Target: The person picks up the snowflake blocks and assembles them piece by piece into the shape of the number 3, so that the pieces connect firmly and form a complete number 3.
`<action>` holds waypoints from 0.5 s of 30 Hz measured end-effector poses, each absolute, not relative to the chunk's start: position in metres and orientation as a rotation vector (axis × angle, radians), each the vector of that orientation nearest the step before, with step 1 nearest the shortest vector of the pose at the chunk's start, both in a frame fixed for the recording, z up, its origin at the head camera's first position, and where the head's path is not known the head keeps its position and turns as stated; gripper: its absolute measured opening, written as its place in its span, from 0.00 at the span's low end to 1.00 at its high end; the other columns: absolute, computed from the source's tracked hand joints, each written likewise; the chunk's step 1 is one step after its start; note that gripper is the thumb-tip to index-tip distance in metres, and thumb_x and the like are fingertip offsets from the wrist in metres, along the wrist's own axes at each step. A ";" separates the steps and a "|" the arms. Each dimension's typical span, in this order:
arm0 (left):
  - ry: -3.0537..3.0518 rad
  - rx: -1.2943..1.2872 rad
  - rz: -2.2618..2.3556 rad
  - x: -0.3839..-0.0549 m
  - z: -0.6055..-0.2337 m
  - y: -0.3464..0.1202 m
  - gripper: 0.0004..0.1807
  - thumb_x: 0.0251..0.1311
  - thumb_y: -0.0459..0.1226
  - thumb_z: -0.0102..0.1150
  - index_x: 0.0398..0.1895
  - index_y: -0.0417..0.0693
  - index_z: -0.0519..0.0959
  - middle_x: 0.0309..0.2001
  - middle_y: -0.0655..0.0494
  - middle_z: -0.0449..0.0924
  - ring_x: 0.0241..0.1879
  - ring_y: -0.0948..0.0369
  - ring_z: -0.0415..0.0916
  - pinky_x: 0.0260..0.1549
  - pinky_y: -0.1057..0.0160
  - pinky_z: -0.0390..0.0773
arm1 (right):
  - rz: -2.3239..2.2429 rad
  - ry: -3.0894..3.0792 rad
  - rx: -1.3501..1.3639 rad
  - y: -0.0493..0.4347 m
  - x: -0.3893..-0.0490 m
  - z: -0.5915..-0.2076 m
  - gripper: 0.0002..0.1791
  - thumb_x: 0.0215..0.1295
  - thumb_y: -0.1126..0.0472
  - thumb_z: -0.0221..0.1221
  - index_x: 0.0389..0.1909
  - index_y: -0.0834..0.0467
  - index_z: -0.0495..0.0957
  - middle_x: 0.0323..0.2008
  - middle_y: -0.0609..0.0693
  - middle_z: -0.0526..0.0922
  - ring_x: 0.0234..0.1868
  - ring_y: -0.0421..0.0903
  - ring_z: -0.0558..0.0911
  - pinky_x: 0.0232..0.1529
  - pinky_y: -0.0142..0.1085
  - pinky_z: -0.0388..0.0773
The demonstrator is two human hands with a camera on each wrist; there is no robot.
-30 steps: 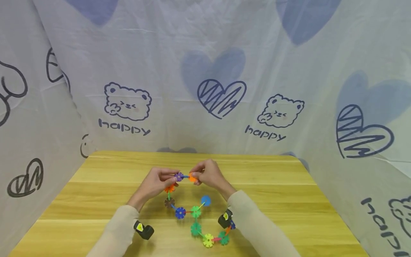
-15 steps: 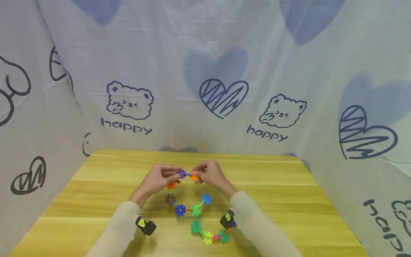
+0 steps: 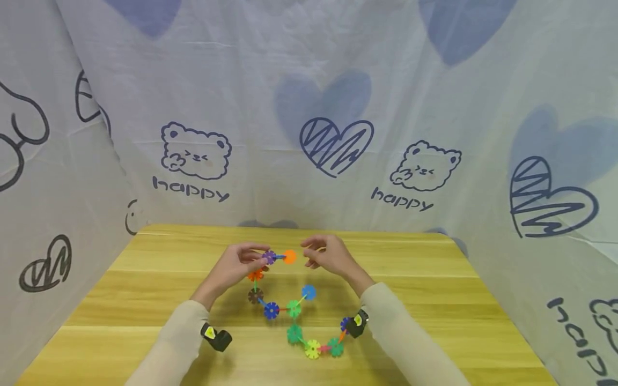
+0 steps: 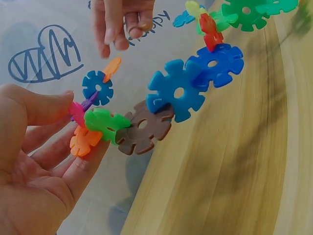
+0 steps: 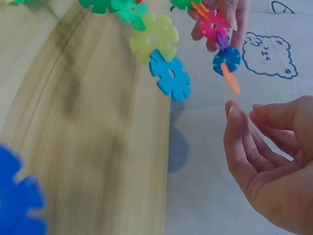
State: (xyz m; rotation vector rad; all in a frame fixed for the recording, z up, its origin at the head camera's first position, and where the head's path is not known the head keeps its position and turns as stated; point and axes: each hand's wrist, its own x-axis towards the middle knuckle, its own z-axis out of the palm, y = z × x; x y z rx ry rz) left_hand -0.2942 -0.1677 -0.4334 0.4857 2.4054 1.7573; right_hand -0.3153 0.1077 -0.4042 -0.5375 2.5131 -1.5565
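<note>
A chain of notched plastic snowflake discs in several colours hangs above the table. My left hand point(image 3: 237, 266) pinches it near one end between thumb and fingers, around the pink disc point(image 4: 77, 113) and the orange disc point(image 4: 84, 142) seen in the left wrist view. Past the fingertips a purple disc point(image 3: 269, 258) and a blue disc point(image 4: 97, 88) lead to an orange end disc point(image 3: 289, 257). My right hand point(image 3: 334, 256) is just right of that end disc, apart from it, its fingers loosely bent and holding nothing. The brown disc point(image 4: 143, 128) lies lower along the chain.
Below the hands the chain curves on, with a light blue disc point(image 3: 308, 292) on a side branch and a dark blue disc point(image 3: 345, 324) near the right wrist camera point(image 3: 358, 324). A wooden table point(image 3: 410, 300) lies beneath, with a printed cloth point(image 3: 260, 177) behind and beside it.
My right hand has let go of the orange end disc and moved right and slightly up. The left hand still holds the chain, which has risen slightly in the head view.
</note>
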 end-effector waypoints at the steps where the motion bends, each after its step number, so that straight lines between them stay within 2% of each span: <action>1: 2.419 0.482 1.751 -0.294 -0.434 -0.169 0.24 0.69 0.37 0.64 0.66 0.40 0.76 0.52 0.38 0.87 0.49 0.45 0.88 0.51 0.55 0.86 | -1.542 2.520 -0.543 0.110 -0.315 -0.404 0.12 0.72 0.67 0.61 0.54 0.65 0.83 0.41 0.63 0.87 0.30 0.48 0.89 0.34 0.37 0.89; 8: 2.475 0.436 1.756 -0.295 -0.434 -0.176 0.23 0.70 0.37 0.64 0.65 0.40 0.77 0.50 0.39 0.88 0.49 0.44 0.87 0.48 0.61 0.86 | -1.430 2.571 -0.646 0.124 -0.310 -0.402 0.11 0.73 0.66 0.61 0.52 0.65 0.83 0.42 0.62 0.87 0.32 0.50 0.90 0.34 0.39 0.89; 12: 2.487 0.415 1.772 -0.295 -0.433 -0.179 0.23 0.70 0.37 0.64 0.66 0.40 0.77 0.51 0.37 0.87 0.49 0.44 0.88 0.48 0.60 0.87 | -1.303 2.646 -0.752 0.130 -0.302 -0.400 0.10 0.72 0.65 0.62 0.49 0.62 0.85 0.39 0.59 0.88 0.30 0.42 0.88 0.33 0.37 0.88; 15: 2.483 0.386 1.790 -0.295 -0.435 -0.180 0.23 0.70 0.37 0.64 0.66 0.39 0.77 0.52 0.37 0.87 0.49 0.45 0.88 0.48 0.61 0.87 | -1.178 2.682 -0.846 0.134 -0.296 -0.401 0.08 0.71 0.65 0.63 0.47 0.59 0.86 0.38 0.56 0.89 0.29 0.40 0.86 0.30 0.32 0.85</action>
